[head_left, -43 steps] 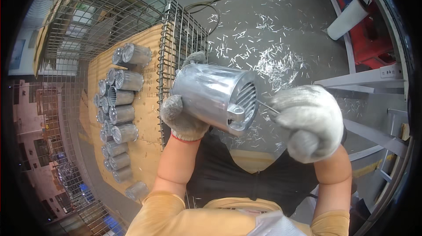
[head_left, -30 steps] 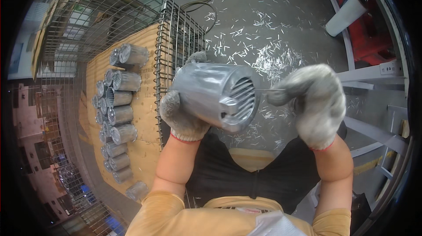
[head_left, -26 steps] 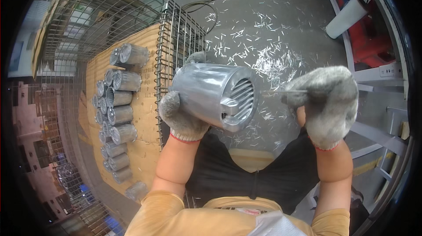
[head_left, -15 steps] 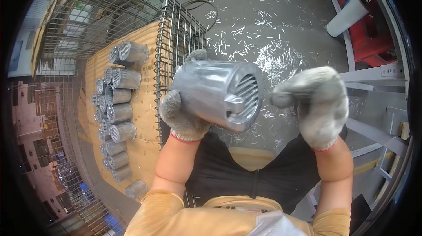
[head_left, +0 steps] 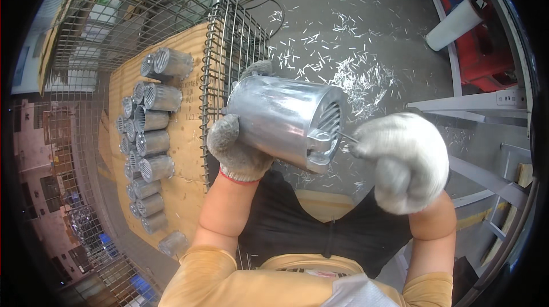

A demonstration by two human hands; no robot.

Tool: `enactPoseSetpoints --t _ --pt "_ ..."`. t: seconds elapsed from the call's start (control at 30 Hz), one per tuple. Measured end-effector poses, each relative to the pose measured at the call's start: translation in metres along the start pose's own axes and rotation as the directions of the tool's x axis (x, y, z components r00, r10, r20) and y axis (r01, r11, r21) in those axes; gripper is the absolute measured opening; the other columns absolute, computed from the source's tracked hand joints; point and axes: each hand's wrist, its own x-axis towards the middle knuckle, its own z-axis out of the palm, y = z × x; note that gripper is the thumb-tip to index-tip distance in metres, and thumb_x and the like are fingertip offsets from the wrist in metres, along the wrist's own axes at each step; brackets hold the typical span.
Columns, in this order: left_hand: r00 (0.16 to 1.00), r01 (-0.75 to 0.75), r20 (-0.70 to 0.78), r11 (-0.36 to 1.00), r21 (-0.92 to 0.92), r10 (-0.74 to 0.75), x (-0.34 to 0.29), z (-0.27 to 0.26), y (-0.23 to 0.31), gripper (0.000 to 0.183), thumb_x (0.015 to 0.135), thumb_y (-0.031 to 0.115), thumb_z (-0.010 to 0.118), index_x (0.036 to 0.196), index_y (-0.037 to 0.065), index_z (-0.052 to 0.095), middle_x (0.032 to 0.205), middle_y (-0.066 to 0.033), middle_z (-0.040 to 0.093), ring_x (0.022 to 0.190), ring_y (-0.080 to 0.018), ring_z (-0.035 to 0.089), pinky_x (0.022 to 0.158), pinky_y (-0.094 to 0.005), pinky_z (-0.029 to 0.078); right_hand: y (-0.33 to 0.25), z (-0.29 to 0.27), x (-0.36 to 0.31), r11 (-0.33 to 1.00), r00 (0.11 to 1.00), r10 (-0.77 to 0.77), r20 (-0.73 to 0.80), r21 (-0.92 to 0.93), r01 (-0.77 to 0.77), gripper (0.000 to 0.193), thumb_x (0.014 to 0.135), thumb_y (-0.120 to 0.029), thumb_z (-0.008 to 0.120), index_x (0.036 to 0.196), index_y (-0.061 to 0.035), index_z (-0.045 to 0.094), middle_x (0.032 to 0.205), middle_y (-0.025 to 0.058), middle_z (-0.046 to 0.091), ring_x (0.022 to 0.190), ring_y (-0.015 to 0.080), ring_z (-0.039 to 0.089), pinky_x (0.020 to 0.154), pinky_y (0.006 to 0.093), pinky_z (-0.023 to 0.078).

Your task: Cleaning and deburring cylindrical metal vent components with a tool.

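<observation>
A shiny metal cylinder housing (head_left: 274, 115), with a slotted end face and a small lug, lies on its side in the air in front of me. My left hand (head_left: 237, 141), in a grey-white knitted glove, grips its left end from below, with fingertips showing over the top. My right hand (head_left: 403, 158), gloved too and a little blurred, is closed on a thin metal rod (head_left: 349, 136). The rod's tip reaches toward the slots beside the lug; whether it touches them I cannot tell. The rest of the rod is hidden in the glove.
On my left a wire mesh cage (head_left: 211, 84) holds brown cardboard (head_left: 191, 124) with several similar metal cylinders (head_left: 153, 142) in rows. Small bright metal slivers (head_left: 366, 78) litter the grey floor. A white roll (head_left: 454, 24) and a pale metal frame (head_left: 469, 103) stand at right.
My right hand has turned, so the thin rod now shows pointing at the slotted face. The cylinder has shifted and tilted slightly in my left hand.
</observation>
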Motion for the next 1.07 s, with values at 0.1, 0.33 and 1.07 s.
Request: enactPoseSetpoints --t 0.1,0.33,1.07 --pt "0.999 -0.044 -0.004 0.995 -0.085 0.044 0.0 -0.007 -0.005 0.108 0.076 0.067 0.075 0.152 0.0 0.035 0.131 -0.0258 0.061 0.118 -0.039 0.067 0.098 -0.0536 0.063 0.007 0.027 -0.021 0.708 0.868 0.408 -0.283 0.698 -0.106 0.02 0.104 -0.009 0.057 0.112 0.0054 0.068 0.102 0.0156 0.073 0.085 0.0274 0.074 0.076 0.0365 0.063" --pt "0.998 -0.057 -0.022 0.997 -0.046 0.056 0.001 -0.002 -0.002 0.112 0.076 0.069 0.075 0.151 -0.005 0.035 0.133 -0.0239 0.06 0.118 -0.0365 0.067 0.099 -0.0483 0.061 -0.011 0.018 -0.023 0.685 0.827 0.504 -0.249 0.699 -0.207 0.026 0.103 -0.023 0.066 0.1 0.0026 0.072 0.092 0.0158 0.074 0.086 0.0271 0.074 0.072 0.0383 0.062" --pt "0.985 -0.153 -0.074 0.985 0.076 0.158 0.004 -0.007 0.004 0.112 0.078 0.06 0.075 0.16 0.001 0.028 0.15 -0.019 0.049 0.133 -0.0394 0.054 0.117 -0.0555 0.043 0.024 0.044 -0.008 0.481 0.703 0.678 -0.217 0.854 -0.2 0.044 0.114 -0.036 0.043 0.113 0.0027 0.063 0.088 0.0153 0.072 0.073 0.0264 0.073 0.071 0.04 0.063"
